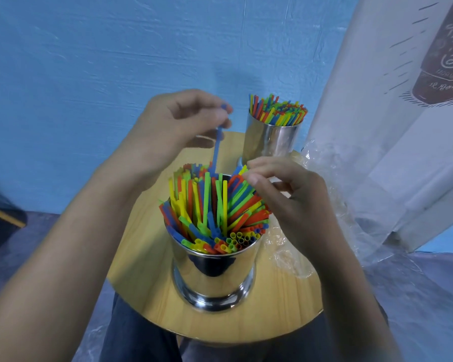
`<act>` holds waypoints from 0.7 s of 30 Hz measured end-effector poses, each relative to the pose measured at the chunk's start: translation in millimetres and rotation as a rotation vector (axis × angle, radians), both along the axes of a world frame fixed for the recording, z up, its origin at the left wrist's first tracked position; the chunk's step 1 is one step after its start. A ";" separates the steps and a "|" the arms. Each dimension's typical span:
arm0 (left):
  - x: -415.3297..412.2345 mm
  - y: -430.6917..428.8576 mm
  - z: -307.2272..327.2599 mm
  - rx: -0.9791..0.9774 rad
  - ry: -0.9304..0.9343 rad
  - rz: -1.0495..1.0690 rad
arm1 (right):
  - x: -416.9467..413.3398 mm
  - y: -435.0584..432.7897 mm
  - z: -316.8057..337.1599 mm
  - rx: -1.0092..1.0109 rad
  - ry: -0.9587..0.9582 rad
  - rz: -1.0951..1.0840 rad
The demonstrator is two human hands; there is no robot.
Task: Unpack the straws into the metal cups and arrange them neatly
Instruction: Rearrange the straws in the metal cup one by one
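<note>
The near metal cup (pixel 215 280) stood upright near the middle of the round wooden table (pixel 147 257), packed with red, yellow, green and blue straws (pixel 212 212). They fanned outward, with those on the right leaning well over the rim. The far metal cup (pixel 270 139) stood at the table's far right edge, holding a second bunch (pixel 277 111) that sat more upright.

The left hand (pixel 173 126) pinched a blue straw (pixel 217 150) by its upper end. Its long axis ran almost vertical, tilted slightly, with the lower end down among the near cup's straws. The right hand (pixel 296 202) had curled fingers at the tips of the leaning straws; whether it gripped any could not be told. A clear plastic wrapper (pixel 324 178) lay on the table's right side.
</note>
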State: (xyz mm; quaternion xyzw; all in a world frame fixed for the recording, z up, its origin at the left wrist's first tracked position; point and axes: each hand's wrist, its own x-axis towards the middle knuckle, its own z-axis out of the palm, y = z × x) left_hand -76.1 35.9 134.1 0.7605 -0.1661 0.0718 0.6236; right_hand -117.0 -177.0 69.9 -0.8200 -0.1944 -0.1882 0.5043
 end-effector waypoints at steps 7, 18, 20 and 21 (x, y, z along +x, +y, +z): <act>-8.4 4.8 6.9 -0.481 -0.141 0.154 | 0.9 1.4 1.5 0.045 0.093 0.028; -9.1 6.8 -6.7 -0.744 -0.053 0.164 | -0.9 -0.5 6.2 0.140 -0.014 0.001; -6.3 7.6 -12.7 -0.666 -0.032 0.219 | -2.3 -2.2 6.4 0.239 -0.001 0.003; -4.8 8.0 -15.6 -0.598 -0.020 0.247 | -3.1 -3.1 7.1 0.291 0.008 0.008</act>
